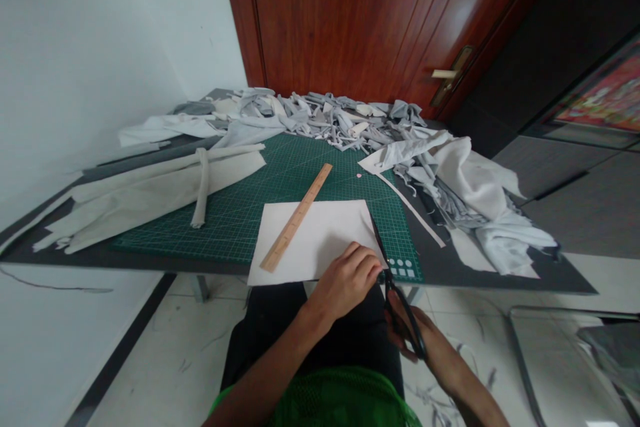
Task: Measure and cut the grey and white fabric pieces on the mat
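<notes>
At the left end of the dark table top (125,257), long beige fabric strips (150,193) lie across the edge of a green cutting mat (300,173), well apart from the hands. Toward the middle, a wooden ruler (296,217) lies slantwise on a white sheet (320,233), its lower end near the sheet's left edge and its upper end past the top edge. The sheet's near edge overhangs the mat's near edge. The left hand (345,280) rests on the sheet's lower right corner, fingers loosely curved and holding nothing. Just beside it, the right hand (415,330) is closed through the finger loops of black-handled scissors (395,303), whose narrow blades run along the sheet's right edge; whether they bite the sheet is hard to tell. Green mat shows between the blades and a thin white strip (410,207), and further right lies a heap of white fabric (480,200) on the dark table top.
</notes>
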Demonstrator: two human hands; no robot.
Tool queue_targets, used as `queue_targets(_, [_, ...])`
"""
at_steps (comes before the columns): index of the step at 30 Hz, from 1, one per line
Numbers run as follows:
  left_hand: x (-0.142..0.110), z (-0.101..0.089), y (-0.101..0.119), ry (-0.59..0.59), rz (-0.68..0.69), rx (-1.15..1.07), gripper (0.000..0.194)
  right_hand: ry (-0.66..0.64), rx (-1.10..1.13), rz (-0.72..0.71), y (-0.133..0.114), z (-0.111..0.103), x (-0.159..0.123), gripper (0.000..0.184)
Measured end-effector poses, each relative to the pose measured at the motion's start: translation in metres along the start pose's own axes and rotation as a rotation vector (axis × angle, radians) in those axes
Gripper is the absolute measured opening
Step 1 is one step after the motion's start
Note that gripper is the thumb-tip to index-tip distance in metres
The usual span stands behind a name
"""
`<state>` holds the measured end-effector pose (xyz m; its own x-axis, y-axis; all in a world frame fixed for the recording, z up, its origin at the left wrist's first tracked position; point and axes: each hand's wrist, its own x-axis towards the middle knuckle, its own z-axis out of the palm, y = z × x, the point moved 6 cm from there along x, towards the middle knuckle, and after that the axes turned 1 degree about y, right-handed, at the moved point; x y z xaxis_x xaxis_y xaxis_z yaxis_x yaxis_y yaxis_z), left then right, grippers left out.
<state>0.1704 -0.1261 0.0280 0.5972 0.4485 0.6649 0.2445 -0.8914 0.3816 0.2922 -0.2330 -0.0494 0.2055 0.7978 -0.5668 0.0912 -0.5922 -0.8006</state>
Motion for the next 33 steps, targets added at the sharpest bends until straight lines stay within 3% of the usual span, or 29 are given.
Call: queue_targets(33, [-0.004, 0.005, -0.006, -0.034, -0.092, -0.029, 0.016, 0.000, 0.015, -0.020, 0.007, 0.003, 0.005, 0.076])
